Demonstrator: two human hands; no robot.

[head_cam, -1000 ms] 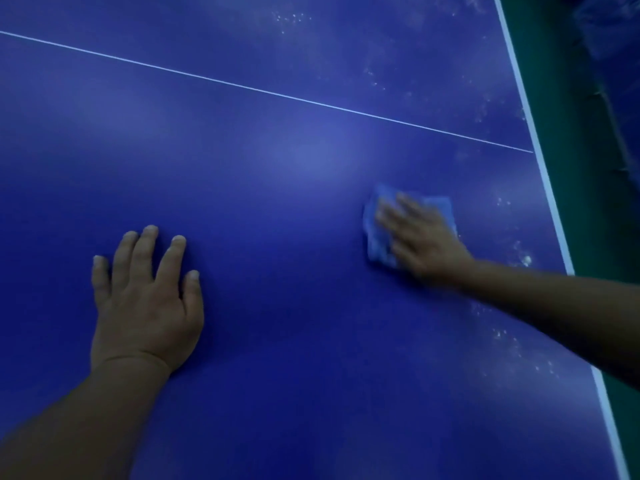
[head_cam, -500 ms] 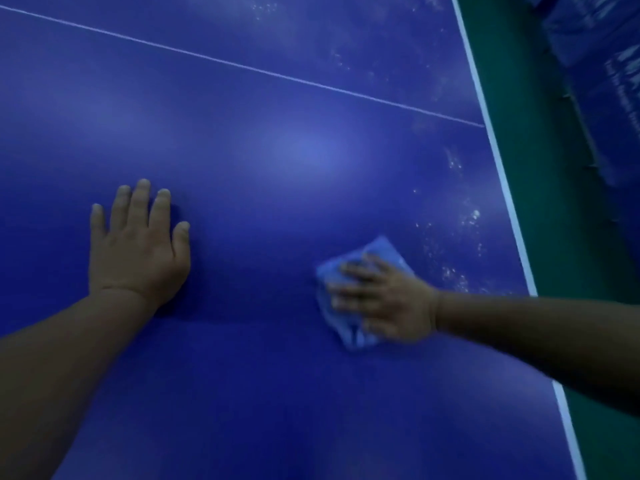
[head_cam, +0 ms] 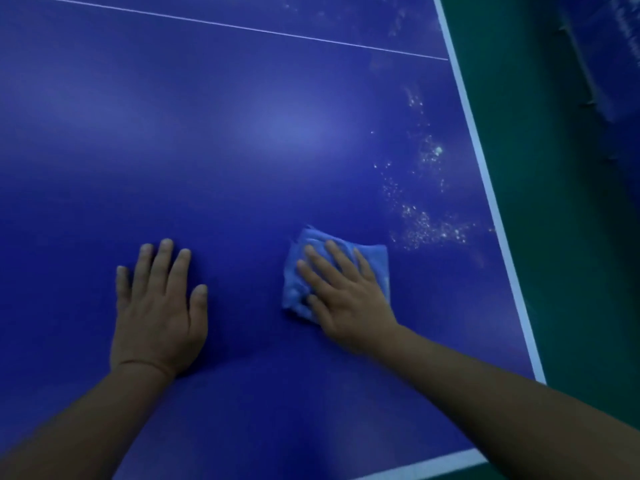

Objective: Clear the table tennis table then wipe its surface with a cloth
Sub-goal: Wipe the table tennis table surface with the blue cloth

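The blue table tennis table (head_cam: 277, 133) fills the view, with a thin white centre line across the top. A folded light-blue cloth (head_cam: 372, 259) lies flat on it right of centre. My right hand (head_cam: 346, 292) presses on the cloth with straight, spread fingers. My left hand (head_cam: 159, 306) rests palm-down on the bare surface to the cloth's left, fingers straight. White dusty specks (head_cam: 422, 223) cover the surface between the cloth and the right edge.
The table's white right edge stripe (head_cam: 485, 174) runs diagonally, and the near end stripe (head_cam: 433, 465) shows at the bottom. Beyond the right edge lies green floor (head_cam: 554, 237) and a dark blue barrier (head_cam: 609, 64).
My right hand has slid the cloth from near the centre line toward me, then turned its fingers forward. My left hand has stayed flat on the table while the view shifted toward the near corner.
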